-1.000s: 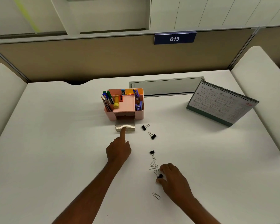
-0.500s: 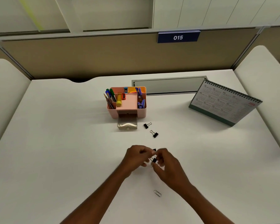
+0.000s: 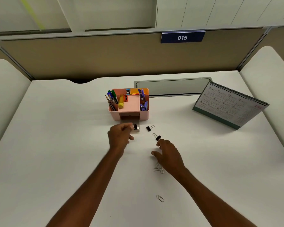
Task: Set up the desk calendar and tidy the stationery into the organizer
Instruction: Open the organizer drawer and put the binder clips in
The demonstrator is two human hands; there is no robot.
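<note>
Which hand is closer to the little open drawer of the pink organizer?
Left. The left hand holds a black binder clip right at the drawer; the right hand is nearer the person, fingers by a loose binder clip.

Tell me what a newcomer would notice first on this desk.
The pink organizer, packed with pens, stands in the middle of the white desk with its small drawer pulled out. The left hand pinches a black binder clip over that drawer, while the open right hand hovers by a loose binder clip. A desk calendar stands at the far right.
</note>
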